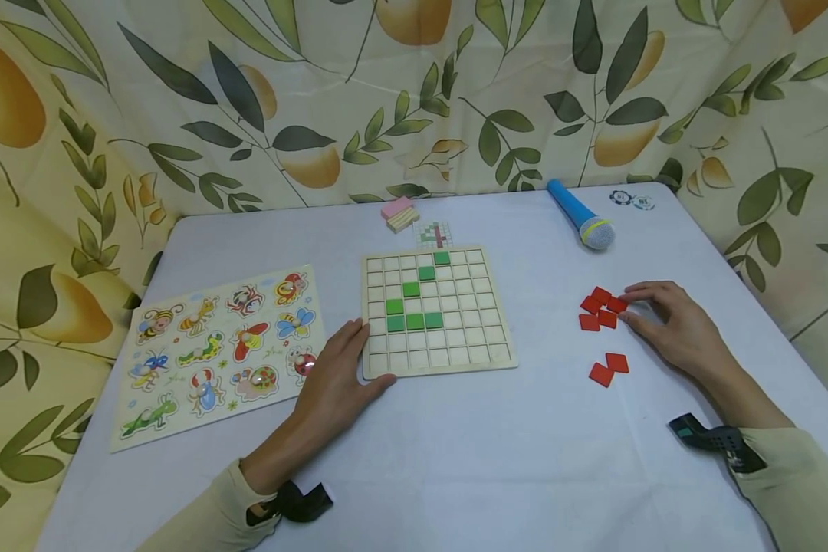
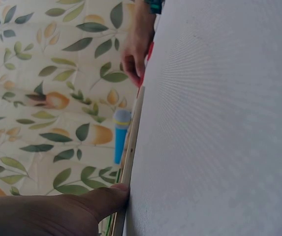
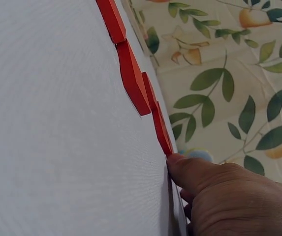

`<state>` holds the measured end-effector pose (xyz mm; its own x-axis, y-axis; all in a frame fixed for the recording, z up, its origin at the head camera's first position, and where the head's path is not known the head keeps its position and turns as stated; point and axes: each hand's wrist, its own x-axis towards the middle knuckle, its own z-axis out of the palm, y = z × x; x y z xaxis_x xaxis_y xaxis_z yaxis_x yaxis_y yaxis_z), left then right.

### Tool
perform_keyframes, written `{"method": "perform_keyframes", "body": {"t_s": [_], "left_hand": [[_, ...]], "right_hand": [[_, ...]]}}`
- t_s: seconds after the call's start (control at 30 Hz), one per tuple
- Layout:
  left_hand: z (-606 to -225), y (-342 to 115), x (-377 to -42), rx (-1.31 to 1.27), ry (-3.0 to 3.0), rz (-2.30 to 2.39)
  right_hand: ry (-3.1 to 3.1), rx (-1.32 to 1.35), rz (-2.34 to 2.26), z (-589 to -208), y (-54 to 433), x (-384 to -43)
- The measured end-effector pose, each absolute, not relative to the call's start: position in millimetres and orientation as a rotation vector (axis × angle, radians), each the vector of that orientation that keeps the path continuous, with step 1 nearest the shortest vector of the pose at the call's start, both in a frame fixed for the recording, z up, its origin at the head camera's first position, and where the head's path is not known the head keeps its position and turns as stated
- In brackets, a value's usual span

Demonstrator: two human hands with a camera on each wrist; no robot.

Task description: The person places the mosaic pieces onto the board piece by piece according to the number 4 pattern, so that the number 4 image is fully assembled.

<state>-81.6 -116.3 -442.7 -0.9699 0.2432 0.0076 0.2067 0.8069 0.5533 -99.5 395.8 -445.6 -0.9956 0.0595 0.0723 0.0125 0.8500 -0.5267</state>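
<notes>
A square wooden grid board lies mid-table, with several green square tiles set in its cells. My left hand rests at its near left corner, fingers along the left side and thumb at the near edge. In the left wrist view that thumb presses the board's edge. To the right, a loose cluster of red square tiles lies flat on the cloth. My right hand pinches the rightmost red tile of this cluster between thumb and fingertips. Two more red tiles lie nearer me.
An insect picture puzzle board lies at the left, partly under my left hand. Behind the grid board are a small printed pattern card and pink and pale wooden blocks. A blue toy microphone lies at the back right.
</notes>
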Motion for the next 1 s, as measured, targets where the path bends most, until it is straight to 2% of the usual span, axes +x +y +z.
{"method": "perform_keyframes", "body": {"t_s": [0.37,0.7,1.0], "left_hand": [[-442,-115,-82,0.346,2.913,0.893],[-444,-117,-82,0.361,2.914,0.899],[-444,-117,-82,0.376,2.917,0.902]], "right_hand": [[-2.948,-0.199,0.931,-421,386,-94],[-2.913,0.175,0.916,-377,336,-114],[-2.955,0.409,0.883,-363,274,-153]]}}
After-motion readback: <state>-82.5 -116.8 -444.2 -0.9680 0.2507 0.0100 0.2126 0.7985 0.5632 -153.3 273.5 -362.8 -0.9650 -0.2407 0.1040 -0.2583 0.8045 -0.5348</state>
